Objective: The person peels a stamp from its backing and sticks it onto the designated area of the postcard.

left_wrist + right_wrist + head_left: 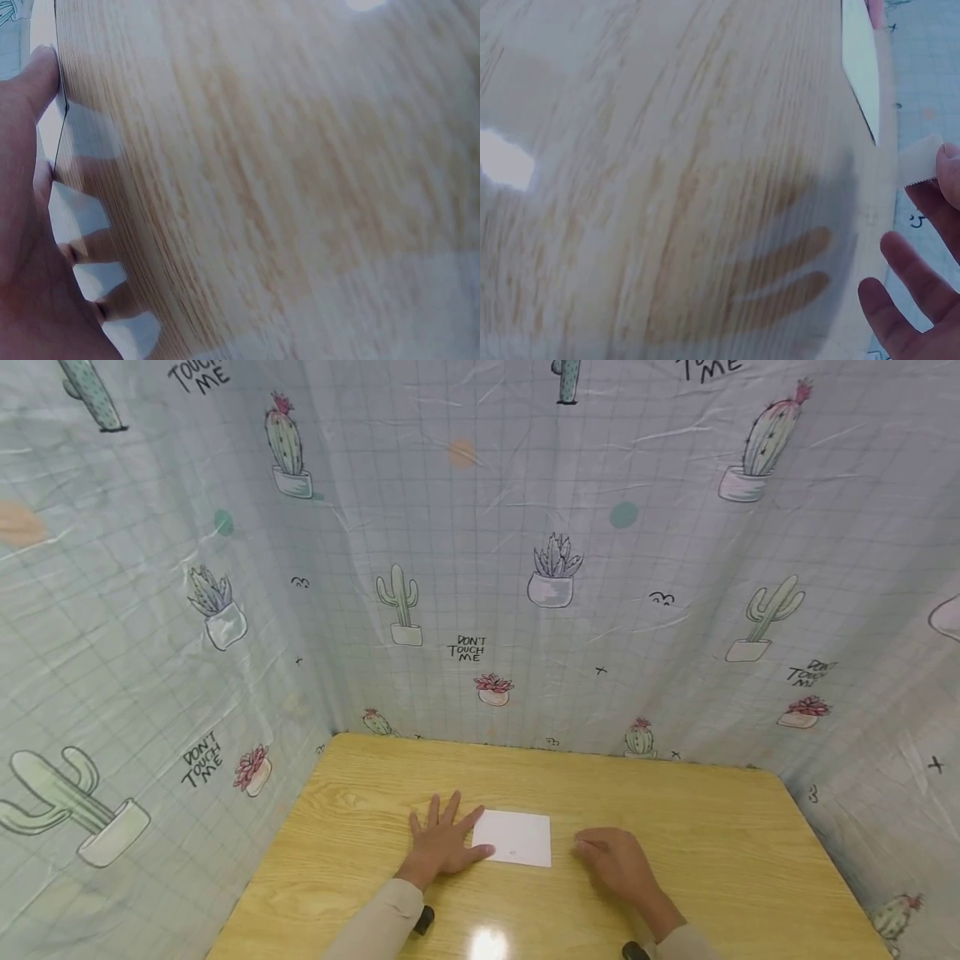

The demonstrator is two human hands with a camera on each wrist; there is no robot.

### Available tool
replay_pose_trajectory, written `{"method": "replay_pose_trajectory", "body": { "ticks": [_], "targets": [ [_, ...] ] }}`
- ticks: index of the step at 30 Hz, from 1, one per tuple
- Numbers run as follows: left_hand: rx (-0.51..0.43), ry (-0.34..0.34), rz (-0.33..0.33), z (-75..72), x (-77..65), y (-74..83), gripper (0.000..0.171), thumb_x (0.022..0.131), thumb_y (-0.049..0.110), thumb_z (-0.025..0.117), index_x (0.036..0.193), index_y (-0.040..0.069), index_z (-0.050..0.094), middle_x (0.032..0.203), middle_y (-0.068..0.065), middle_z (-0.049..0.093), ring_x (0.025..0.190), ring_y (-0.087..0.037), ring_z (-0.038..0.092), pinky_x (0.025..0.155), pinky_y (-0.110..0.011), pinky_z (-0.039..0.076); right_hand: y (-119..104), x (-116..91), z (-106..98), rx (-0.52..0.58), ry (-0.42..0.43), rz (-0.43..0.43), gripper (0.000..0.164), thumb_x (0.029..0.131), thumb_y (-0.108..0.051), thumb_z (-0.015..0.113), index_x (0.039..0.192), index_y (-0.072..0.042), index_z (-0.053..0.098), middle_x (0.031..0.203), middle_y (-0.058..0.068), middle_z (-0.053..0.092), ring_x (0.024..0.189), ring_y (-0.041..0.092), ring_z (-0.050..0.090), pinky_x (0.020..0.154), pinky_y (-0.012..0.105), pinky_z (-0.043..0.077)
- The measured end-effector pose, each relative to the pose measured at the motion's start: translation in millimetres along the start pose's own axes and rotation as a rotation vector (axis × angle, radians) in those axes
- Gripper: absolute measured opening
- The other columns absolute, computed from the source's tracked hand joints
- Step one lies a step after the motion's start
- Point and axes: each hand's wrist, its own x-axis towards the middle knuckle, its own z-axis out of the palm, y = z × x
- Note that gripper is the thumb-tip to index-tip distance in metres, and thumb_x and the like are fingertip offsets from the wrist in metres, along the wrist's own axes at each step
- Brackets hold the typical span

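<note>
White card [522, 835]: long axis sideways | left hand [442, 846]: fingers spread, touching it | right hand [618, 862]: pinches pale strip [921, 160]

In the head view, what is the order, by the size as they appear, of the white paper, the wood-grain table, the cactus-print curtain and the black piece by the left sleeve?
From largest to smallest:
1. Cactus-print curtain
2. Wood-grain table
3. White paper
4. Black piece by the left sleeve
</note>
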Motion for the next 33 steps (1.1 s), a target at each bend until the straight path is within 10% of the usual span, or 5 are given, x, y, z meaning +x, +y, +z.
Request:
{"method": "replay_pose_trajectory", "body": {
  "ticks": [33],
  "targets": [
    [-0.034,0.014,0.025,1.9,-0.8,-1.8,0.079,0.095,0.076,0.050,0.162,0.037,0.035,0.176,-0.015,0.015,0.160,-0.054,0.006,0.115,-0.087,0.003,-53.4,5.2,-27.6,0.150,-0.018,0.111,0.010,0.097,-0.016,0.074,0.096,-0.016,0.083,0.103,0.001,0.082,0.100,0.021,0.076,0.089,0.042,0.062]
  ]
}}
